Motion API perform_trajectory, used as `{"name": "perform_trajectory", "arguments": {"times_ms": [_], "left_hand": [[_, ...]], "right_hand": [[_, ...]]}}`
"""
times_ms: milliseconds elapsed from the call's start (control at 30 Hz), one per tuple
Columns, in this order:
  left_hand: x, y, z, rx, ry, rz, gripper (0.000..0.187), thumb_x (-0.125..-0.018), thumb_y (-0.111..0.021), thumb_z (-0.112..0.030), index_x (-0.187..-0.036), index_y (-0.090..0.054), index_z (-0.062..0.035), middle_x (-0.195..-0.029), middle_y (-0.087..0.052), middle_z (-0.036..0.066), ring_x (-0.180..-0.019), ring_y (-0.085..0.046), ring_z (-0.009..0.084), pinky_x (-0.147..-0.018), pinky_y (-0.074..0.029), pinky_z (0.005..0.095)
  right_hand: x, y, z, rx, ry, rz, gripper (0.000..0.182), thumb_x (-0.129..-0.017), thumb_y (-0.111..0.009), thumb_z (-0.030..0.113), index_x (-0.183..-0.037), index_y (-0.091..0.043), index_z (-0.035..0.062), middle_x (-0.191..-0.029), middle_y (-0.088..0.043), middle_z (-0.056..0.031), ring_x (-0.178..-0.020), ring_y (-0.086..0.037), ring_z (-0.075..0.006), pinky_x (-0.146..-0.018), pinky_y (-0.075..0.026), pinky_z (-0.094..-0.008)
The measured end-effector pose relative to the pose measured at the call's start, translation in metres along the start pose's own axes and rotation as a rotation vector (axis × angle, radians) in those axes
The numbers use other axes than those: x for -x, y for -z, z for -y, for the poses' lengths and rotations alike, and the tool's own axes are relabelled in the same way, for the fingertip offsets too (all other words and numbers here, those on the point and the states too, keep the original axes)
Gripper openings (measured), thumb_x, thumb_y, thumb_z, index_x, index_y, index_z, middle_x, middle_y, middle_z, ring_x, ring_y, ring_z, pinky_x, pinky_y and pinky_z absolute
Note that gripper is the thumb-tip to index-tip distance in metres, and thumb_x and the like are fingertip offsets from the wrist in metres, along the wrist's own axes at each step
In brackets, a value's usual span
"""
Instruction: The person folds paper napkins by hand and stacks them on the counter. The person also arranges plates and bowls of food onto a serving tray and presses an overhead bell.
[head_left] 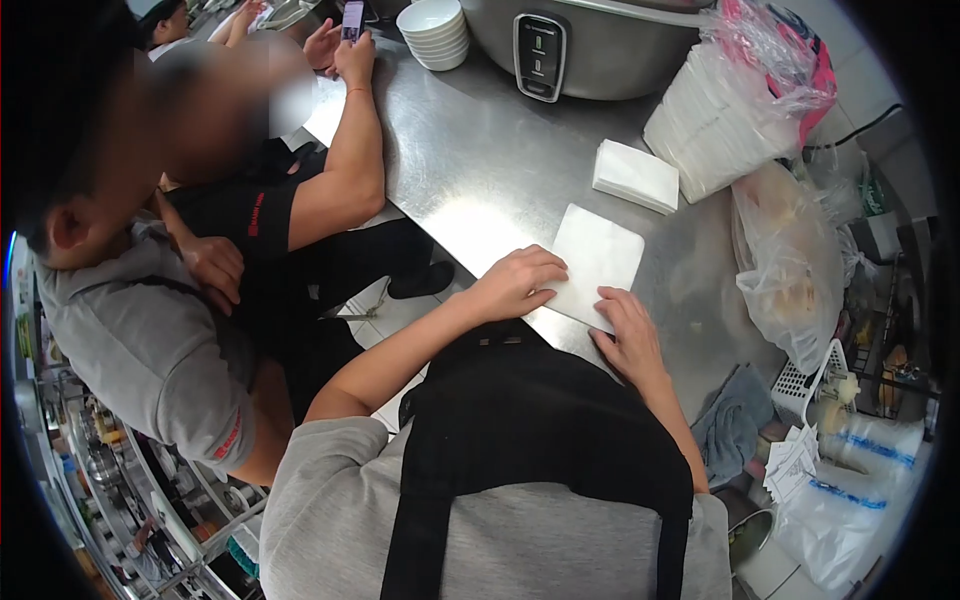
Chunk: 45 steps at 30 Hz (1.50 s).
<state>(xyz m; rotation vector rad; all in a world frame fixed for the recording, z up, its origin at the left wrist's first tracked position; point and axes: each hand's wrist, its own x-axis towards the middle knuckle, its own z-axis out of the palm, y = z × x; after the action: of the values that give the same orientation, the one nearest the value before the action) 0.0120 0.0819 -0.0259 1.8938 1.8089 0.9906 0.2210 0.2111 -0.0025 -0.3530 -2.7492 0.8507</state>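
A square white paper napkin (605, 248), perhaps a thin stack, lies on the steel table in front of me. My left hand (518, 283) is at its left edge, fingers curled with the tips on the paper and the thumb close to the border. At the lower right corner is my right hand (630, 335), its fingertips on the edge and its thumb apart near the front side. Between them, both hands hold the napkin. Just beyond it sits a neat stack of folded white napkins (637, 175).
Behind stand a large rice cooker (600, 50), stacked white bowls (436, 35) and an opened plastic pack of napkins (720, 125). To the right are a filled plastic bag (790, 260) and a grey cloth (735, 420). People are close on my left; one holds a phone (352, 20).
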Motion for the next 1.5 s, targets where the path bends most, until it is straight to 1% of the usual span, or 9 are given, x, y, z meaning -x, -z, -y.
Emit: {"name": "perform_trajectory", "arguments": {"times_ms": [233,567,867,1033,1133,1233,1300,1367,1500], "left_hand": [[0.004,0.006,-0.005,-0.031,-0.027,0.101,0.033,-0.069,-0.073,-0.018,-0.097,-0.060,-0.0067,-0.119,-0.056,0.009,-0.108,-0.051,0.0278,-0.091,-0.041,0.0391],[-0.002,0.012,-0.002,0.068,0.040,0.103,0.024,-0.075,-0.070,-0.024,-0.088,-0.060,-0.0065,-0.118,-0.059,0.009,-0.106,-0.054,0.0280,-0.091,-0.042,0.0391],[-0.010,0.010,0.001,0.128,0.080,0.061,0.013,-0.081,-0.063,-0.015,-0.086,-0.060,-0.0027,-0.106,-0.064,0.010,-0.099,-0.057,0.0273,-0.084,-0.047,0.0360],[-0.013,0.008,0.006,0.198,0.115,-0.028,0.014,-0.083,-0.060,-0.014,-0.088,-0.061,-0.0014,-0.098,-0.065,0.011,-0.093,-0.059,0.0282,-0.081,-0.047,0.0363],[-0.015,0.007,0.010,0.279,0.158,-0.056,0.015,-0.084,-0.060,-0.014,-0.091,-0.061,-0.0013,-0.096,-0.065,0.012,-0.091,-0.060,0.0282,-0.079,-0.048,0.0361],[-0.015,0.004,0.011,0.337,0.190,-0.054,0.018,-0.084,-0.061,-0.016,-0.096,-0.061,-0.0019,-0.096,-0.065,0.012,-0.091,-0.060,0.0275,-0.079,-0.048,0.0357],[-0.017,0.007,0.003,0.584,0.304,-0.029,0.015,-0.081,-0.062,-0.010,-0.094,-0.061,-0.0030,-0.105,-0.064,0.012,-0.100,-0.059,0.0240,-0.088,-0.046,0.0349],[-0.016,0.012,-0.006,0.475,0.258,-0.048,0.019,-0.079,-0.063,-0.009,-0.098,-0.061,-0.0034,-0.105,-0.065,0.012,-0.102,-0.058,0.0240,-0.089,-0.045,0.0350],[-0.013,0.004,0.003,0.220,0.201,-0.042,0.028,-0.073,-0.067,-0.005,-0.101,-0.065,-0.0063,-0.109,-0.065,0.006,-0.103,-0.055,0.0247,-0.088,-0.047,0.0341]], "right_hand": [[-0.001,0.003,-0.013,-0.121,-0.069,-0.002,0.014,-0.075,-0.062,0.006,-0.086,-0.055,0.0015,-0.110,-0.060,-0.0130,-0.103,-0.056,-0.0303,-0.083,-0.047,-0.0381],[-0.006,0.010,-0.018,-0.234,-0.155,0.026,0.006,-0.080,-0.059,0.004,-0.082,-0.061,-0.0006,-0.110,-0.063,-0.0139,-0.098,-0.060,-0.0303,-0.079,-0.048,-0.0367],[-0.009,0.013,-0.022,-0.342,-0.238,0.017,0.008,-0.081,-0.057,0.003,-0.085,-0.062,-0.0017,-0.105,-0.065,-0.0129,-0.092,-0.062,-0.0260,-0.076,-0.048,-0.0333],[-0.007,0.024,-0.020,-0.437,-0.216,-0.177,0.029,-0.076,-0.056,0.001,-0.105,-0.061,-0.0006,-0.112,-0.062,-0.0131,-0.105,-0.058,-0.0237,-0.090,-0.044,-0.0321],[-0.007,0.030,-0.009,-0.388,-0.212,-0.123,0.038,-0.073,-0.057,0.000,-0.111,-0.059,0.0019,-0.117,-0.060,-0.0136,-0.110,-0.056,-0.0240,-0.093,-0.042,-0.0325],[-0.007,0.009,-0.017,-0.251,-0.250,-0.228,0.035,-0.072,-0.057,-0.003,-0.106,-0.061,0.0018,-0.113,-0.062,-0.0129,-0.110,-0.056,-0.0244,-0.094,-0.042,-0.0333],[-0.007,0.003,-0.029,-0.271,-0.216,-0.231,0.031,-0.073,-0.057,-0.003,-0.103,-0.063,0.0025,-0.109,-0.064,-0.0127,-0.110,-0.057,-0.0261,-0.093,-0.042,-0.0335],[-0.008,-0.001,-0.033,-0.292,-0.174,-0.229,0.027,-0.074,-0.058,-0.003,-0.100,-0.064,0.0033,-0.105,-0.065,-0.0124,-0.110,-0.057,-0.0277,-0.093,-0.043,-0.0337],[-0.011,-0.006,-0.031,-0.476,-0.367,-0.260,0.023,-0.076,-0.059,-0.002,-0.097,-0.066,0.0027,-0.100,-0.067,-0.0125,-0.101,-0.061,-0.0247,-0.087,-0.046,-0.0327]]}}
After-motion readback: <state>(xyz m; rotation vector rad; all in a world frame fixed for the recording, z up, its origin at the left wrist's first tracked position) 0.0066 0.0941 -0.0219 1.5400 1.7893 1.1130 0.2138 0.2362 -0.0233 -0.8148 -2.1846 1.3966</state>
